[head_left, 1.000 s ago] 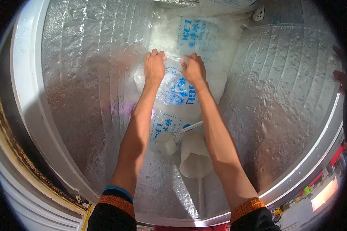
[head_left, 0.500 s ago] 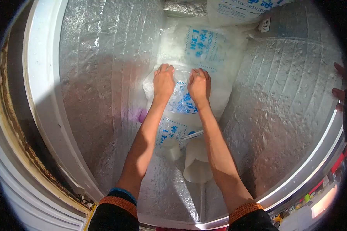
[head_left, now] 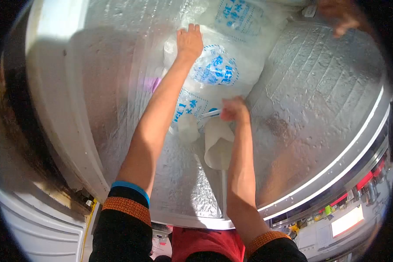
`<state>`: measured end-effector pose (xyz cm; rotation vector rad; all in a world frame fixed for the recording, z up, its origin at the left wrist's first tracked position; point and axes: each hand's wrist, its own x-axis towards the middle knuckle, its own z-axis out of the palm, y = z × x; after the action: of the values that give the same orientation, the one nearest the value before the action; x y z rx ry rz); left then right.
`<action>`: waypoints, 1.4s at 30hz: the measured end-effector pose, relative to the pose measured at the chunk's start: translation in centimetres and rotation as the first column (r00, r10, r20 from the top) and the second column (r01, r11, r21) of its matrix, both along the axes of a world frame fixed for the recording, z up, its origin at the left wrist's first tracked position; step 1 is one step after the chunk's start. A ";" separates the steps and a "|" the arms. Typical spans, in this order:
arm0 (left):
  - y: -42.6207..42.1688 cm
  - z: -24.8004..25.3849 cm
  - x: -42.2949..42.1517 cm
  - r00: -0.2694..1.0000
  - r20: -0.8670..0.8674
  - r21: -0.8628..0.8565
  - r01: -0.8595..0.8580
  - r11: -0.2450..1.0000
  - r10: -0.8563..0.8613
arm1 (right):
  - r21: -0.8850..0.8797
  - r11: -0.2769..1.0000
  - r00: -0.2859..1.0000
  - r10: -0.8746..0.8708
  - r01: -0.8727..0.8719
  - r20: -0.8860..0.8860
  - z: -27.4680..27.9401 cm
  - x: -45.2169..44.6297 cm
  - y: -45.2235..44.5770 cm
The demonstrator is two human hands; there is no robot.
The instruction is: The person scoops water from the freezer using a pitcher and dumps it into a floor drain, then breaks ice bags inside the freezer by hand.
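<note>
Plastic bags of ice with blue lettering lie in a silver-lined chest. My left hand (head_left: 190,43) is on the upper edge of the middle ice bag (head_left: 216,67), its fingers bent over the plastic and the thumb hidden. Lower and to the right, my right hand (head_left: 234,109) is blurred, with fingers curled at the end of a thin white tool (head_left: 211,114), whose kind I cannot make out. Just below that hand sits a white scoop (head_left: 219,150) with a wide mouth. Another ice bag (head_left: 185,107) lies partly under the left forearm.
Silver lining (head_left: 318,87) covers the chest walls, and a white rim (head_left: 209,223) runs along the near side. Another person's hand (head_left: 343,17) reaches in at the upper right. A purple object (head_left: 153,84) is partly behind my left forearm. A further ice bag (head_left: 238,17) lies beyond.
My right hand has left the middle bag's edge and come down to the thin white tool. My left hand stays at the bag. The view has shifted, and another person's hand now reaches in.
</note>
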<state>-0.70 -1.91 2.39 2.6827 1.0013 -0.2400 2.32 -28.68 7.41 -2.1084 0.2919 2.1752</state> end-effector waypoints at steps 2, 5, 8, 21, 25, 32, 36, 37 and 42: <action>-1.1 2.3 -0.8 0.980 -0.197 0.063 0.005 0.998 0.007 | -0.145 0.969 0.975 -0.185 0.202 0.121 0.6 -2.1 -0.2; -2.1 2.1 -1.8 0.981 -0.192 0.108 0.006 0.994 0.015 | -0.217 0.903 0.928 -0.355 0.372 0.116 -5.5 -5.8 -3.9; -2.6 2.6 -2.2 0.977 -0.212 0.116 -0.001 0.993 0.026 | -0.143 0.855 0.866 -0.497 0.498 0.043 -7.4 -6.0 -5.8; -3.2 4.0 -3.3 0.972 -0.233 0.157 0.067 0.985 -0.029 | 0.444 0.733 0.767 -0.625 0.516 0.141 18.2 -0.6 2.0; -3.3 3.0 -3.2 0.985 -0.172 0.163 0.046 0.985 -0.018 | 0.703 0.682 0.681 -0.614 0.202 0.399 14.5 1.8 5.9; -3.1 3.5 -3.3 0.985 -0.173 0.153 0.045 0.987 -0.018 | 0.477 0.753 0.579 -0.157 -0.455 0.800 2.2 7.9 14.4; -3.3 3.8 -3.7 0.984 -0.179 0.139 0.048 0.989 -0.022 | 0.546 0.706 0.596 -0.216 -0.452 0.773 2.3 8.1 16.7; -3.3 3.8 -3.6 0.985 -0.172 0.145 0.036 0.989 -0.010 | 0.546 0.697 0.593 -0.214 -0.464 0.776 1.6 8.3 16.9; -3.5 3.6 -3.7 0.979 -0.205 0.158 0.048 0.986 -0.014 | 0.280 0.564 0.387 0.075 -0.777 0.919 -0.5 9.9 17.2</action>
<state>-4.42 -5.39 5.99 2.8679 1.0799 -0.4677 12.22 -11.50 6.96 -2.5059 -1.1972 0.7357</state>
